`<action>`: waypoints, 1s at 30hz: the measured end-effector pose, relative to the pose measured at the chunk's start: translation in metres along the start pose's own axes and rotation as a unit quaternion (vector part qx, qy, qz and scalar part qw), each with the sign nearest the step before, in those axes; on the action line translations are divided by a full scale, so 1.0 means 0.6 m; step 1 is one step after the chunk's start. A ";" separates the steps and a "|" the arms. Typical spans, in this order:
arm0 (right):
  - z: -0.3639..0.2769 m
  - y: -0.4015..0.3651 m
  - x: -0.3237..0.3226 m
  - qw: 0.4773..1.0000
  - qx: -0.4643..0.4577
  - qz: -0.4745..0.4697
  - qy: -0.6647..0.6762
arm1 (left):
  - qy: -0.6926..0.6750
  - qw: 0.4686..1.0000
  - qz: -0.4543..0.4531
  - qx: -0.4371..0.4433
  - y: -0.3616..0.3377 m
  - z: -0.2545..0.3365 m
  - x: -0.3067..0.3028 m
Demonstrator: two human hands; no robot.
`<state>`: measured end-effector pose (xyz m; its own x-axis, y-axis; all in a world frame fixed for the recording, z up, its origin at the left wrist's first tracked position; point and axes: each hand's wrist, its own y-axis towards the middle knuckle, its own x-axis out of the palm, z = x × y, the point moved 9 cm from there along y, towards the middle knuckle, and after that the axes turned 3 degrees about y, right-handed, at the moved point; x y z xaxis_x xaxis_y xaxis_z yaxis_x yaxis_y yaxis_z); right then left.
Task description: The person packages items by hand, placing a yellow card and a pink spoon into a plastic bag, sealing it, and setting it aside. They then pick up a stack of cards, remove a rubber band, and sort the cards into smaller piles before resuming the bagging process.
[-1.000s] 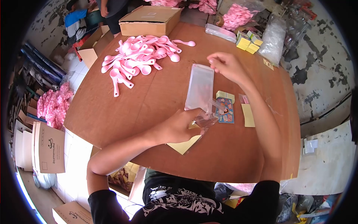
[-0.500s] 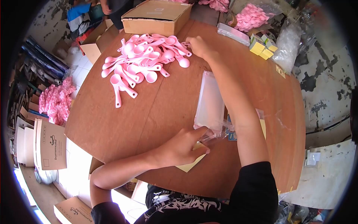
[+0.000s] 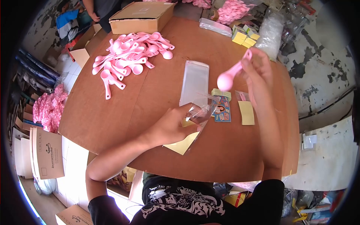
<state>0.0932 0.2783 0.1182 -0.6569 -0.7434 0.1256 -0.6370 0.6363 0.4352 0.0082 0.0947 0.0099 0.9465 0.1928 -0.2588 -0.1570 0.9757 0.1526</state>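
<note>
A pink scoop-shaped spoon [image 3: 226,80] is held by its handle in my right hand [image 3: 259,77], raised over the right side of the table with its bowl pointing down-left. My left hand [image 3: 170,125] grips a transparent plastic bag [image 3: 198,111], whose mouth bulges up by the fingers. A yellow card [image 3: 180,145] shows under that hand, apparently inside the bag. Just beyond lies a stack of flat transparent bags [image 3: 195,80]. Between my hands sits a pile of blue printed cards [image 3: 222,110]. Below my right hand rests a packet with a yellow card [image 3: 247,113] and something pink.
A heap of pink spoons [image 3: 127,52] covers the table's far left, before a cardboard box [image 3: 140,18]. Small yellow boxes [image 3: 243,35], a plastic roll [image 3: 270,32] and bagged pink pieces [image 3: 231,12] line the far right. Another person [image 3: 101,11] stands behind the table.
My right hand has come back from the spoon heap toward me, bringing one pink spoon. The bag in my left hand is now lifted and its mouth bulges. The view has shifted slightly.
</note>
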 end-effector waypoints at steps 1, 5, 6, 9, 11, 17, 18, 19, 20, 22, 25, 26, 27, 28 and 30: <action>-0.012 -0.030 -0.004 1.000 -0.004 0.004 -0.003 | 0.001 1.000 -0.004 0.005 0.002 0.008 0.005; 0.000 -0.100 -0.019 0.996 0.058 0.059 0.042 | 0.024 0.998 -0.044 0.029 0.008 0.028 0.040; -0.008 -0.105 -0.027 0.997 0.021 0.076 0.023 | 0.043 0.996 -0.037 0.066 0.008 0.041 0.043; -0.019 -0.111 -0.024 0.998 0.011 0.058 0.001 | -0.004 0.997 -0.048 0.057 0.007 0.056 0.053; -0.017 -0.118 -0.018 0.999 0.018 0.047 -0.017 | 0.003 0.997 -0.040 0.060 0.006 0.059 0.054; 0.004 -0.144 0.026 0.994 -0.004 -0.012 -0.106 | -0.014 0.999 -0.031 0.004 0.004 0.042 0.058; 0.005 -0.145 0.028 0.994 -0.003 -0.012 -0.105 | -0.029 0.999 -0.019 0.010 0.003 0.041 0.056; -0.004 -0.148 0.040 0.982 -0.042 -0.039 -0.182 | -0.029 0.999 -0.020 0.008 0.003 0.034 0.060; -0.013 -0.151 0.054 0.960 -0.082 -0.067 -0.258 | -0.075 0.997 -0.016 0.023 0.005 0.029 0.063; -0.032 -0.157 0.071 0.923 -0.166 -0.097 -0.335 | -0.121 0.992 -0.010 0.036 0.003 0.021 0.065; 0.035 -0.159 0.042 0.981 0.188 -0.029 -0.031 | -0.044 0.995 -0.025 0.088 -0.003 0.033 0.071; 0.025 -0.157 0.041 0.981 0.189 -0.031 -0.031 | -0.044 0.995 -0.023 0.086 -0.004 0.031 0.071; 0.022 -0.157 0.043 0.978 0.204 -0.041 -0.017 | -0.068 0.994 -0.028 0.083 -0.004 0.032 0.073; 0.024 -0.158 0.047 0.975 0.218 -0.050 -0.003 | -0.092 0.992 -0.033 0.079 -0.005 0.035 0.074; 0.013 -0.151 0.050 0.980 0.189 -0.061 -0.024 | -0.141 0.988 -0.057 0.032 -0.009 0.028 0.080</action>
<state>0.1282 0.2001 0.0755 -0.5786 -0.8143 0.0470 -0.8101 0.5804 0.0826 0.0592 0.0969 0.0128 0.9993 0.0362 -0.0031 -0.0348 0.9790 0.2011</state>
